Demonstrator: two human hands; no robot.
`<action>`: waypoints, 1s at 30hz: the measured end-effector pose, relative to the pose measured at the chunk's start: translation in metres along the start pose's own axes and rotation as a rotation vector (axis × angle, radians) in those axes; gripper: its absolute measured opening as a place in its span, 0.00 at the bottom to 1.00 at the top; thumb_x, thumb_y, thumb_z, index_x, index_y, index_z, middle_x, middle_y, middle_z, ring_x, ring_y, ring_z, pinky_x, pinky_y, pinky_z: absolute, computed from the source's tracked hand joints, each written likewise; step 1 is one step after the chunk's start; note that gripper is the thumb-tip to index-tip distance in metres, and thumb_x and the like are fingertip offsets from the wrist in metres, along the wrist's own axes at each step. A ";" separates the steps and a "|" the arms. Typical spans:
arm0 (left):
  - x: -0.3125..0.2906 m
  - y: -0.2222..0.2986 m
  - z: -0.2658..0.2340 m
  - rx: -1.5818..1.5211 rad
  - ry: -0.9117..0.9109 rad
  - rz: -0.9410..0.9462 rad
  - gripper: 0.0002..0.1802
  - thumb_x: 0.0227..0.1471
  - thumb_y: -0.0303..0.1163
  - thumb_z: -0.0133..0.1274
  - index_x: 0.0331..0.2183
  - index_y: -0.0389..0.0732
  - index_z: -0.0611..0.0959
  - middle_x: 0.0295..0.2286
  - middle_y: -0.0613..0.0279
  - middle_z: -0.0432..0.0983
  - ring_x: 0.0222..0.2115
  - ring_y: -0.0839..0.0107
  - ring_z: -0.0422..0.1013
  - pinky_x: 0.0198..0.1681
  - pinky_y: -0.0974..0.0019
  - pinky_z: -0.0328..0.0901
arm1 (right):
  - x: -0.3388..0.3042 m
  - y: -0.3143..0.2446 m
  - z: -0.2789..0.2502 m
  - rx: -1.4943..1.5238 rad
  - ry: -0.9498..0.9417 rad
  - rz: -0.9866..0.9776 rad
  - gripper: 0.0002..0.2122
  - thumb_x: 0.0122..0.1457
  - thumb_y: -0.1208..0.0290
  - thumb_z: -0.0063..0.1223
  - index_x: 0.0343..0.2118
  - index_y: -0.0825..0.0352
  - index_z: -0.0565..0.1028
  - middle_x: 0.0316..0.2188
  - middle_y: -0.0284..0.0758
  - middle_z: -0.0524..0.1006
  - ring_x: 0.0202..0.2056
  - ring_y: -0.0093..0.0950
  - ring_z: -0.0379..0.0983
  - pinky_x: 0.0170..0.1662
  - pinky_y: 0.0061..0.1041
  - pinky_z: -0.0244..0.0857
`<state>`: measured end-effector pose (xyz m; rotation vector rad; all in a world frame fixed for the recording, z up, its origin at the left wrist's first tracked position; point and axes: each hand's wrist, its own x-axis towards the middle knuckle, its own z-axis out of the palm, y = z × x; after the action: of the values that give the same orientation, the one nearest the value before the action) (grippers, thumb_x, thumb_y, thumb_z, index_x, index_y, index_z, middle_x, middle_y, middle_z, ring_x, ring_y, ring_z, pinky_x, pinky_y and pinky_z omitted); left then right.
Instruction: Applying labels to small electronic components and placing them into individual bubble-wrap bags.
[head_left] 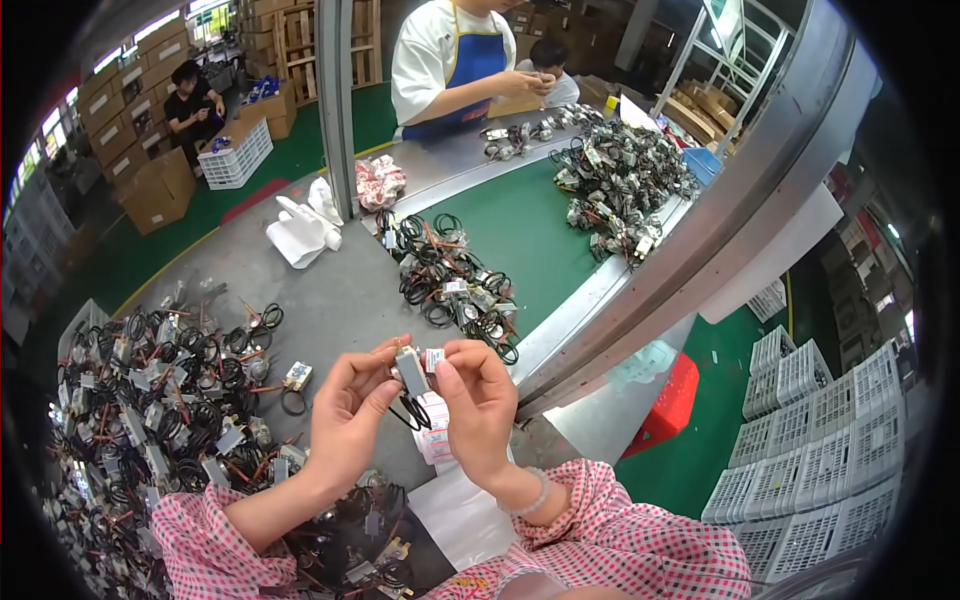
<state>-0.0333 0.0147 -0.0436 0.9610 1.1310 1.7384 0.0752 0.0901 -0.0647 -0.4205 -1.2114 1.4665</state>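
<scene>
Grey box-shaped component point(412, 376): I count one, pinched in my left hand point(345, 415); my right hand point(480, 405) pinches one white rectangular label point(434, 357), near the worktop's point(335, 300) right edge.

Red stool point(668, 402) near stacked crates point(812, 432); cardboard boxes point(160, 195) upper left.

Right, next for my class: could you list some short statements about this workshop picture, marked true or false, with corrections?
1. The left hand holds a small grey part. True.
2. The right hand holds a small white label. True.
3. The apron across the bench is red. False: the apron is blue.
4. A heap of cabled parts lies at the left. True.
5. The crates stacked at the right are black. False: the crates are whitish.
</scene>
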 end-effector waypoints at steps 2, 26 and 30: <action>0.001 -0.003 -0.001 -0.046 0.000 0.007 0.10 0.53 0.18 0.41 0.40 0.35 0.66 0.52 0.47 0.60 0.53 0.67 0.59 0.55 0.67 0.54 | 0.003 -0.002 -0.001 -0.017 -0.021 -0.004 0.03 0.57 0.77 0.48 0.30 0.71 0.68 0.36 0.32 0.68 0.35 0.18 0.68 0.38 0.18 0.67; -0.005 0.010 0.005 -0.050 0.048 0.195 0.13 0.53 0.18 0.43 0.43 0.33 0.67 0.50 0.48 0.62 0.51 0.65 0.61 0.54 0.66 0.57 | 0.008 -0.027 0.012 -0.181 -0.228 -0.168 0.03 0.52 0.85 0.49 0.30 0.74 0.70 0.40 0.38 0.62 0.45 0.28 0.66 0.41 0.19 0.71; -0.003 0.006 0.005 -0.049 0.044 0.199 0.13 0.53 0.18 0.43 0.43 0.32 0.68 0.50 0.49 0.63 0.51 0.66 0.62 0.53 0.67 0.58 | 0.009 -0.029 0.010 -0.182 -0.263 -0.137 0.03 0.51 0.85 0.51 0.29 0.75 0.71 0.41 0.38 0.60 0.46 0.28 0.65 0.45 0.22 0.71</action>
<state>-0.0287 0.0117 -0.0368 1.0394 1.0447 1.9454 0.0793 0.0896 -0.0334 -0.2656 -1.5604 1.3270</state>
